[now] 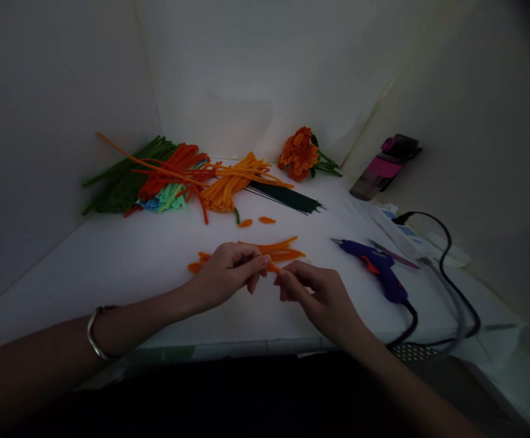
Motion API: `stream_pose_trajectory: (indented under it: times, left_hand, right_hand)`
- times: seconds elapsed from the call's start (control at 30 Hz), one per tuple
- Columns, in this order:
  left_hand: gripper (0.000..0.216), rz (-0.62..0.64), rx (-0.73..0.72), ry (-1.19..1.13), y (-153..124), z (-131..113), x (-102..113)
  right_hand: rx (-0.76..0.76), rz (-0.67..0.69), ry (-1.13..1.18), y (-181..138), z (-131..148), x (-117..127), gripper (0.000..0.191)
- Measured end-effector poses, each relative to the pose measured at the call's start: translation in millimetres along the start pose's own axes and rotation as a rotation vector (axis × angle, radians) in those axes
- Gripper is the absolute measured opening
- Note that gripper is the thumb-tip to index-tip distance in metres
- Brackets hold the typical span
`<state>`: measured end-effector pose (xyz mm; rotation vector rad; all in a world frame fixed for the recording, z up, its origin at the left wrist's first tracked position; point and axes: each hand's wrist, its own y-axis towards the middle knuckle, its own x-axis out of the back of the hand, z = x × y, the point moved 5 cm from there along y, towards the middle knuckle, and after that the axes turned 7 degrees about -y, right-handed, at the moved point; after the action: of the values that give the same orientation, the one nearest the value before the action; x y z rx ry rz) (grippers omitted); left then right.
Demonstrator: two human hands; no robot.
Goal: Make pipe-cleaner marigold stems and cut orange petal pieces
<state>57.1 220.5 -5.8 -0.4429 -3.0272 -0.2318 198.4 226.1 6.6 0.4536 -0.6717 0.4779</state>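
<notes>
Between my two hands is a short orange pipe cleaner (pixel 273 266), most of it hidden by the fingers. My left hand (pixel 231 267) pinches its left end, and my right hand (pixel 315 291) pinches the right end. Just behind the hands, several loose orange pipe cleaners (pixel 283 248) lie on the white table. An orange looped piece (pixel 195 267) shows by my left wrist. Farther back are two small orange petal shapes (pixel 267 219), (pixel 245 223) lying apart from each other.
At the back left lie bundles of green (pixel 123 182), red (pixel 174 167) and orange pipe cleaners (pixel 231 185). Dark green stems (pixel 287 198) and an orange flower bouquet (pixel 299 155) are beyond. On the right are a blue glue gun (pixel 377 258), tweezers (pixel 395 255), a power strip (pixel 402 231) with cables and a bottle (pixel 383 167).
</notes>
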Motion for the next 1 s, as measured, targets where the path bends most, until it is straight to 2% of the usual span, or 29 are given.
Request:
stream_pose_trajectory:
  times: [0.07,0.17,0.33,0.5,0.7,1.0]
  left_hand:
    - [0.032,-0.016,-0.038,0.064,-1,-4,0]
    - [0.031,0.018,-0.063,0.090,-3,-8,-3]
    - [0.027,0.069,-0.044,0.041,-3,-6,-4]
    - [0.027,0.129,-0.021,0.012,0,0,-5]
    - [0.028,0.218,0.058,-0.002,-1,0,-11]
    - [0.025,0.299,0.012,-0.025,-5,-4,-11]
  right_hand:
    - [-0.027,0.055,0.068,2,-2,-2,0.026]
    - [0.005,0.052,0.073,3,-2,-3,0.026]
    - [0.100,-0.036,-0.115,-1,1,-2,0.021]
    - [0.208,-0.037,-0.259,-3,3,-4,0.015]
    - [0.096,-0.027,-0.131,0,1,-4,0.016]
    - [0.030,0.033,0.070,-1,2,-2,0.023]
